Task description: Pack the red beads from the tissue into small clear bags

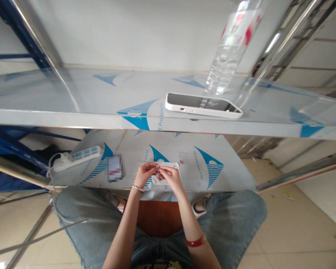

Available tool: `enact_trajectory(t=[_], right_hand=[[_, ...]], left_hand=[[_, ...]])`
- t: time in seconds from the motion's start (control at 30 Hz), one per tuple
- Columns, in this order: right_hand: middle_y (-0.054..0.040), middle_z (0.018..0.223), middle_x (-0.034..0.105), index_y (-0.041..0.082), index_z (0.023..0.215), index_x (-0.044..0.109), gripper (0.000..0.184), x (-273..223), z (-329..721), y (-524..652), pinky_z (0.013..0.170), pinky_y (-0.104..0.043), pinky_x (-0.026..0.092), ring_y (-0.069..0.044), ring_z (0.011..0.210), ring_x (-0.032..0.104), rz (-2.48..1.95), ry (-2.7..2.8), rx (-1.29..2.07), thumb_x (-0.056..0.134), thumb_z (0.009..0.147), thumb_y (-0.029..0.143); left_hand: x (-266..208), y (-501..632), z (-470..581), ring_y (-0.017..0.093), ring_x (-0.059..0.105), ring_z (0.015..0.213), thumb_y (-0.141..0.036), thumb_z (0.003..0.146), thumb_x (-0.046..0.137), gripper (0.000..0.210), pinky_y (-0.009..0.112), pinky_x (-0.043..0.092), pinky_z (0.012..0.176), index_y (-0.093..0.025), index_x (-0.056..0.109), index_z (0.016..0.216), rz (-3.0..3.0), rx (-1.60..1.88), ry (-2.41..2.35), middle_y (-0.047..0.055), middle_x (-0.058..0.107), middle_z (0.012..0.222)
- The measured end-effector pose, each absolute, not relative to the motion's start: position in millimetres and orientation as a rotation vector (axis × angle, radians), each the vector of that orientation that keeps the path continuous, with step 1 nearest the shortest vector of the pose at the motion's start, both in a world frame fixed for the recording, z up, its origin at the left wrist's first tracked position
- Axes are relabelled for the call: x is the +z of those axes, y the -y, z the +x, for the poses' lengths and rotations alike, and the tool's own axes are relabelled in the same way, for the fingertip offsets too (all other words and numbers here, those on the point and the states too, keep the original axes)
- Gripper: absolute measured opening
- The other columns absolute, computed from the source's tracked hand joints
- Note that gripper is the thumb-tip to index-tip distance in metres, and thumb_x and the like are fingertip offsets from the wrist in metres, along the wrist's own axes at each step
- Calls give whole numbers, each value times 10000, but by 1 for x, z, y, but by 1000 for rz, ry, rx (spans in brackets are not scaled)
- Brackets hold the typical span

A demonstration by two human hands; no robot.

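Note:
My left hand [147,173] and my right hand [170,175] meet over the lower shelf, fingertips pinched close together. Whatever small thing they hold between them is too tiny to make out. Beneath them lies a white tray or bag [172,165] with small dark red pieces in it, partly covered by my hands. Just right of it is a small clear packet [183,157] with a reddish bit by its lower edge. A few faint small pieces lie to the left of my left hand.
On the upper shelf [100,117] rest a white-cased phone [203,105] and a clear water bottle [226,59]. The lower shelf [229,175] holds a white power strip [81,157] with a cable and a blurred card-like item [114,168]. Metal posts stand at both sides.

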State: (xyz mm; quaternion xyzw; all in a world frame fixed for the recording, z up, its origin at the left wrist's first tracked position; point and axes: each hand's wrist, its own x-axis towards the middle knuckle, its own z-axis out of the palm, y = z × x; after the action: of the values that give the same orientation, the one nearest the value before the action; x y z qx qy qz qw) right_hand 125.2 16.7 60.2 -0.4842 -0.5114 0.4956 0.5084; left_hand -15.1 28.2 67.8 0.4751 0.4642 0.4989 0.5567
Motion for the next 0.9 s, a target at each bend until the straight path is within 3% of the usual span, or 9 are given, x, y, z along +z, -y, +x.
enact_trajectory(t=[0.13, 0.37, 0.6, 0.9], right_hand=[[-91, 830, 712, 173, 869, 717, 340, 59, 125, -17, 644, -356, 561, -253, 749, 672, -1166, 1201, 1227, 668, 678, 449], [-85, 762, 701, 153, 816, 689, 384, 55, 125, -20, 505, -294, 538, -210, 610, 654, -1138, 1050, 1327, 635, 696, 514], [-83, 748, 695, 146, 789, 682, 419, 55, 125, -20, 496, -288, 527, -192, 580, 641, -1118, 1025, 1343, 622, 698, 550], [-61, 676, 670, 141, 794, 678, 418, 59, 126, -18, 484, -267, 521, -178, 568, 623, -1133, 1081, 1319, 620, 710, 546]], left_hand=[[67, -28, -15, 175, 654, 734, -403, 608, 737, 395, 276, 535, 665, -118, 697, 879, 1129, 1153, -1099, 85, 711, 874], [69, -27, -15, 186, 661, 734, -421, 683, 672, 346, 264, 523, 657, -128, 729, 859, 1218, 1093, -1112, 81, 726, 834], [72, -25, -14, 178, 653, 686, -420, 699, 655, 343, 260, 515, 637, -111, 732, 826, 1243, 1094, -1137, 74, 723, 771], [70, -27, -15, 197, 656, 779, -411, 722, 650, 336, 271, 524, 688, -143, 728, 910, 1332, 1061, -1090, 73, 724, 838]])
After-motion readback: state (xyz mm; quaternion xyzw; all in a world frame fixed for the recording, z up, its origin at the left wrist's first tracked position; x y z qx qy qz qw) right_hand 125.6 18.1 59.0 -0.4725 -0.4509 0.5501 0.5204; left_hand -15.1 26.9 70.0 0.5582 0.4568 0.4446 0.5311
